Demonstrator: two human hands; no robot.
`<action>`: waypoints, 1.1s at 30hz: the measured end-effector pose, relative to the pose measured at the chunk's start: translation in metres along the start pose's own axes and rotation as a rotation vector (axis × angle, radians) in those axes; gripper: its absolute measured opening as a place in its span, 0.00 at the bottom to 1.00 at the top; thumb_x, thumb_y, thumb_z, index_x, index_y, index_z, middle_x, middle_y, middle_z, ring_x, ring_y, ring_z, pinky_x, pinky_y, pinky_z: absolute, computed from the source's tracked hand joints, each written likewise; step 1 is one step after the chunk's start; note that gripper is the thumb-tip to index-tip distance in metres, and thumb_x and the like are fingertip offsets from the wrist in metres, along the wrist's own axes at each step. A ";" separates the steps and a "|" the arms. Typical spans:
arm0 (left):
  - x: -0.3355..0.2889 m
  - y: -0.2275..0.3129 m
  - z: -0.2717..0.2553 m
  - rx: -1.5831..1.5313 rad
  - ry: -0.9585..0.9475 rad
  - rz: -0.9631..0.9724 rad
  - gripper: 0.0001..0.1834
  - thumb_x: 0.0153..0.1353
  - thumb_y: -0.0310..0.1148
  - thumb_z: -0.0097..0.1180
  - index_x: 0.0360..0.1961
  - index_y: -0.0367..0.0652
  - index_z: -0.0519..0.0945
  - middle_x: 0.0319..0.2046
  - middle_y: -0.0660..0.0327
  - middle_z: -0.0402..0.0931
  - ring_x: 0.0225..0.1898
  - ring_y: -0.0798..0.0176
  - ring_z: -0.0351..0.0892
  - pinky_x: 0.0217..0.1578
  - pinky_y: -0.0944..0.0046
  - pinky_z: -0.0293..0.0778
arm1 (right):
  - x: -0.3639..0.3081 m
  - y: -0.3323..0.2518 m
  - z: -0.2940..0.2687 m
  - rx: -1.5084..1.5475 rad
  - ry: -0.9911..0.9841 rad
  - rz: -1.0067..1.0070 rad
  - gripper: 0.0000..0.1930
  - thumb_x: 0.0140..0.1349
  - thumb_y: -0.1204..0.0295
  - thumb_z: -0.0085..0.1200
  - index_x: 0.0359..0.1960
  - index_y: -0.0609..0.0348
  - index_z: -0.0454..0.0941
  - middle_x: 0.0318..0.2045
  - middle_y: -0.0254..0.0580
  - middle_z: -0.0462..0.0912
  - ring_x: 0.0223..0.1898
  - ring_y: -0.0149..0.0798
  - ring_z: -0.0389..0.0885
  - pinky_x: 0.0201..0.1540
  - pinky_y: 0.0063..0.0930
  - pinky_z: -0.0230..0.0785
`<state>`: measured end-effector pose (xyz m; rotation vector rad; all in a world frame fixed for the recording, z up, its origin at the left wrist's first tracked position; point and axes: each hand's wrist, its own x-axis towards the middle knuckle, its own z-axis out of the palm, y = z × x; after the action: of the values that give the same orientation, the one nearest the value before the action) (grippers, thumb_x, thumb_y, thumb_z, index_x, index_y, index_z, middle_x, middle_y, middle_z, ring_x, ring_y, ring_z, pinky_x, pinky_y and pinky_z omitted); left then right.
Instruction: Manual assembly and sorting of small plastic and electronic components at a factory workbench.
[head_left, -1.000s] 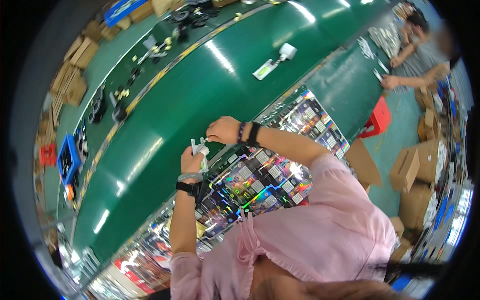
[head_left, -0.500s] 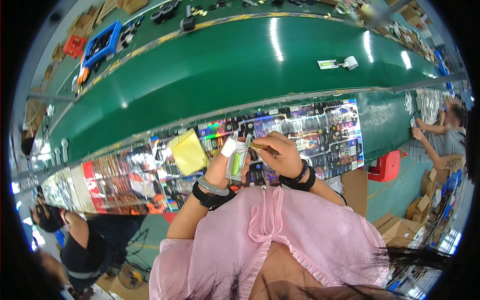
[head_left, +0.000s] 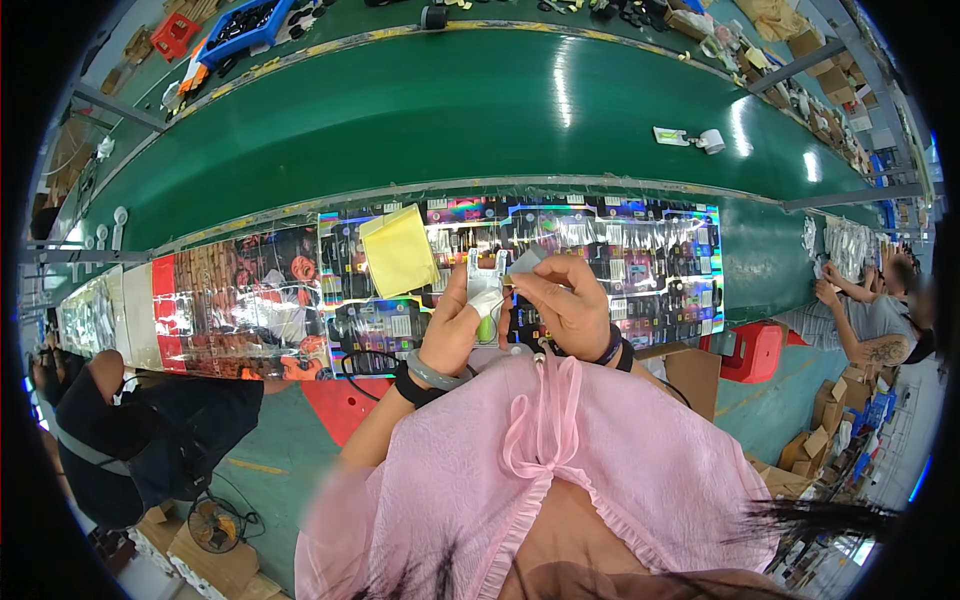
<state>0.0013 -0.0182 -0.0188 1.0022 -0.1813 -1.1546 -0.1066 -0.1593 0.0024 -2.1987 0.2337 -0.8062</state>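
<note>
My left hand point(head_left: 447, 335) grips a white plastic part point(head_left: 486, 272) with a forked top end. A bright green piece point(head_left: 486, 330) shows low on it, partly covered by my thumb, which wears a white finger cover. Close on its right, my right hand point(head_left: 572, 302) is closed in a pinch at a small flat greyish sheet point(head_left: 525, 262). The right fingertips are beside the white part; whether they touch it is unclear. A stack of yellow sheets point(head_left: 400, 252) lies on the printed table covering just beyond my left hand.
Beyond the printed work strip point(head_left: 660, 250) runs a green conveyor belt point(head_left: 400, 140). A similar white part with green point(head_left: 670, 135) lies on it at the far right. Red stools point(head_left: 752, 352) stand below the table. Co-workers sit to the right and left.
My view has shifted. The white part has tipped, so its green piece shows less. A greyish sheet now appears at my right fingers, where a small brownish-yellow piece showed before.
</note>
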 end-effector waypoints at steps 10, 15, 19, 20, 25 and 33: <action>-0.014 0.003 -0.002 -0.001 -0.157 0.110 0.25 0.63 0.23 0.39 0.63 0.43 0.57 0.40 0.57 0.72 0.29 0.66 0.74 0.25 0.66 0.76 | 0.002 -0.016 -0.001 -0.053 -0.040 -0.118 0.13 0.48 0.81 0.64 0.37 0.61 0.81 0.32 0.42 0.80 0.30 0.43 0.79 0.33 0.31 0.72; -0.019 0.008 0.001 0.072 -0.174 0.134 0.24 0.65 0.25 0.40 0.63 0.42 0.57 0.41 0.57 0.71 0.30 0.68 0.73 0.26 0.66 0.76 | 0.005 -0.021 0.000 -0.141 0.004 -0.185 0.11 0.47 0.80 0.64 0.34 0.61 0.81 0.31 0.40 0.82 0.30 0.43 0.79 0.34 0.32 0.73; -0.022 0.008 0.002 0.129 -0.204 0.147 0.24 0.66 0.27 0.43 0.63 0.41 0.57 0.42 0.58 0.71 0.30 0.69 0.73 0.26 0.68 0.74 | 0.007 -0.023 0.000 -0.116 0.046 -0.211 0.11 0.45 0.80 0.65 0.32 0.57 0.81 0.31 0.38 0.82 0.29 0.40 0.79 0.35 0.32 0.71; -0.023 0.007 0.001 0.156 -0.223 0.162 0.24 0.67 0.28 0.43 0.63 0.41 0.56 0.41 0.59 0.70 0.30 0.69 0.72 0.26 0.68 0.73 | 0.007 -0.023 0.000 -0.108 0.043 -0.222 0.11 0.45 0.79 0.65 0.32 0.56 0.81 0.31 0.37 0.82 0.29 0.39 0.79 0.35 0.32 0.71; -0.026 0.007 0.003 0.182 -0.220 0.187 0.24 0.67 0.28 0.43 0.63 0.41 0.56 0.41 0.59 0.69 0.31 0.70 0.71 0.27 0.69 0.72 | 0.004 -0.020 -0.001 -0.101 0.017 -0.211 0.12 0.44 0.78 0.65 0.32 0.54 0.82 0.32 0.35 0.82 0.30 0.38 0.78 0.36 0.32 0.69; -0.030 0.008 0.003 0.250 -0.237 0.202 0.24 0.67 0.27 0.43 0.63 0.41 0.56 0.41 0.60 0.69 0.31 0.71 0.70 0.28 0.69 0.71 | -0.001 -0.019 0.000 -0.110 0.033 -0.226 0.12 0.43 0.77 0.66 0.33 0.53 0.82 0.32 0.34 0.81 0.31 0.39 0.76 0.37 0.31 0.68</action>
<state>-0.0078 0.0057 -0.0004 1.0368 -0.6149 -1.0791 -0.1092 -0.1453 0.0155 -2.3449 0.0469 -0.9739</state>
